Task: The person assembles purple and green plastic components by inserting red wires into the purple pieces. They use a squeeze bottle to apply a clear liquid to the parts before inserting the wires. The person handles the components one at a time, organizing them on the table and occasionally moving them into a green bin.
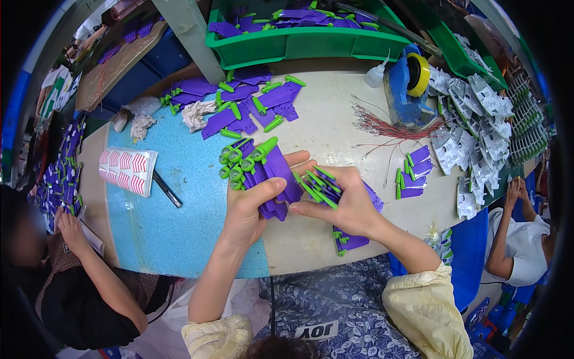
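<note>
Over the middle of the table, my left hand (pixel 245 206) grips a stack of flat purple plastic parts with green ends (pixel 279 173), its thumb across the top. Rounded green ends with clear domed tips point to the upper left. Close beside it, my right hand (pixel 356 206) is closed round a second bunch of such parts (pixel 321 186), with narrow green ends fanned toward the first stack. Purple shows behind the right hand's fingers. A few more purple-and-green parts (pixel 353 241) lie on the table below the right wrist.
Loose purple-and-green parts (pixel 242 99) cover the far table, below a green bin (pixel 311 51) of similar pieces. To the right are red wires (pixel 397 127), a blue tape dispenser (pixel 402 90) and white moulded parts (pixel 472 128). A marker (pixel 167 189) and sticker sheet (pixel 127 172) lie left. People sit on both sides.
</note>
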Demonstrator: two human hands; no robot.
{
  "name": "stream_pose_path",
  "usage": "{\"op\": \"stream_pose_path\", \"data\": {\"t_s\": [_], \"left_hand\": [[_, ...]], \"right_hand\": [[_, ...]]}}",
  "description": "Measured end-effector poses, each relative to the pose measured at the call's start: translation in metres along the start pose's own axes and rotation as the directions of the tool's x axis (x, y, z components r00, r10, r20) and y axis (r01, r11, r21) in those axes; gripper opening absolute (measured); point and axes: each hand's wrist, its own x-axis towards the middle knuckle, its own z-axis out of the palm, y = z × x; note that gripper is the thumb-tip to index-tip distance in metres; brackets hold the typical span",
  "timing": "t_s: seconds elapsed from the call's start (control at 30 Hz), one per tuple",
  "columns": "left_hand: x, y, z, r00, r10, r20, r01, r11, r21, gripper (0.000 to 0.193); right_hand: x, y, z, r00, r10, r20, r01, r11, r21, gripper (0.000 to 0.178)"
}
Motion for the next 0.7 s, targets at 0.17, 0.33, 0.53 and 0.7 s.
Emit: {"op": "stream_pose_path", "data": {"t_s": [0.17, 0.33, 0.53, 0.7], "left_hand": [[0.000, 0.003, 0.000, 0.999, 0.022, -0.023, -0.012, 0.935, 0.354, 0.048], [-0.001, 0.046, -0.041, 0.971, -0.113, 0.211, -0.171, 0.290, 0.942, 0.050], [0.008, 0.033, -0.056, 0.917, -0.125, 0.379, -0.399, -0.314, 0.861, 0.042], [-0.001, -0.009, -0.011, 0.960, 0.099, -0.262, -0.022, 0.959, 0.284, 0.022]], "right_hand": [[0.009, 0.018, 0.002, 0.764, -0.630, -0.138, 0.476, 0.695, -0.539, 0.052], [-0.009, 0.029, -0.036, 0.889, -0.280, -0.362, 0.118, 0.904, -0.410, 0.021], [-0.016, 0.025, -0.011, 0.921, 0.141, -0.363, -0.048, 0.966, 0.254, 0.017], [-0.022, 0.017, 0.016, 0.990, 0.025, -0.140, -0.012, 0.996, 0.093, 0.020]]}}
